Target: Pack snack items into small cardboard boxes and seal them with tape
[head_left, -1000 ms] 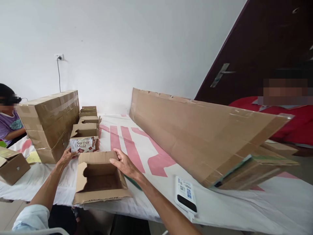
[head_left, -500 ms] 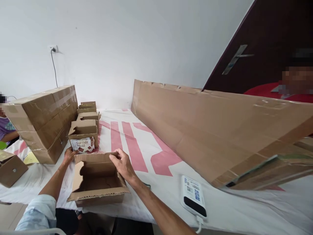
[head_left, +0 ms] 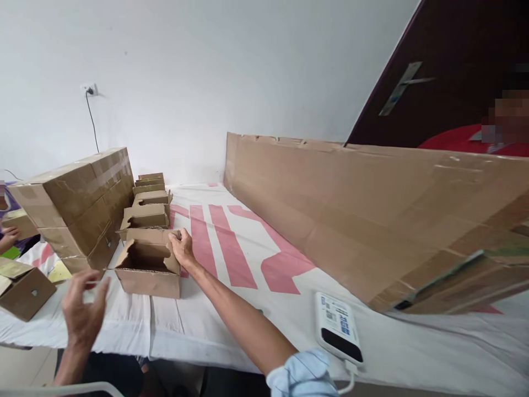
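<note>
My right hand [head_left: 181,248] pinches the far right corner of an open cardboard box [head_left: 151,282], its flaps raised and its inside facing up. This box stands close in front of a row of similar open boxes [head_left: 147,215] that runs back toward the wall. To the left of the box, my left hand [head_left: 85,306] is raised over the table edge, holding nothing, with thumb and fingers apart. The printed packet on the box behind is hidden from view.
Taped cartons [head_left: 82,204] are stacked at left, near a small closed box [head_left: 27,289]. A long cardboard panel [head_left: 351,215] stands along the right. A white device [head_left: 339,325] with a cable lies on the white cloth [head_left: 273,331]. People sit on both sides.
My right hand has moved the open box forward and left, against the row, covering the "Super Meal" packet. My left hand has drawn back from the packet toward me.
</note>
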`<state>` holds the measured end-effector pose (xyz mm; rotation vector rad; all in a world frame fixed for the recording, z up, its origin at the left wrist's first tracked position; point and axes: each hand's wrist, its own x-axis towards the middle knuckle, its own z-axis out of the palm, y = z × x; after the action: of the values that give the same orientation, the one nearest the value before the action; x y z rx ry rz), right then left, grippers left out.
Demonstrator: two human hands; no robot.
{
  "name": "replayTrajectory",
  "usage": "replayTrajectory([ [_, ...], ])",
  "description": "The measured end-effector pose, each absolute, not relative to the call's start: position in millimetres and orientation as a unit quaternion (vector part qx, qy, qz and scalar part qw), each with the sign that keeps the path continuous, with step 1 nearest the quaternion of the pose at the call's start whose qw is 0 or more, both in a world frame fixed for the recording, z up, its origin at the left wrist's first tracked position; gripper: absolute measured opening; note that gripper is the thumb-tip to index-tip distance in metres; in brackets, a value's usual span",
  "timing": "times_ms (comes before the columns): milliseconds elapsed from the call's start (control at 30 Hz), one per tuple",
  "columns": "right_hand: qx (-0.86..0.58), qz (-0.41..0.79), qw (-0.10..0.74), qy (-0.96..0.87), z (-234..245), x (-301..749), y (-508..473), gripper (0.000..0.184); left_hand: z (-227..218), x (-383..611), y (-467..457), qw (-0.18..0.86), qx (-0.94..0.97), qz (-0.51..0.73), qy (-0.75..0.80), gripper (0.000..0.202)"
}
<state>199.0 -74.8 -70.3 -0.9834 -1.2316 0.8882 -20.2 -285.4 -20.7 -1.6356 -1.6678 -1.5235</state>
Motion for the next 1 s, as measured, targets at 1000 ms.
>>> replayTrajectory([
  [1000, -0.551, 0.073, 0.287, -0.78, -183, 392, -213, 0.037, -65, 53, -120, 0.116, -0.55, -0.313, -0.765, 0.105],
])
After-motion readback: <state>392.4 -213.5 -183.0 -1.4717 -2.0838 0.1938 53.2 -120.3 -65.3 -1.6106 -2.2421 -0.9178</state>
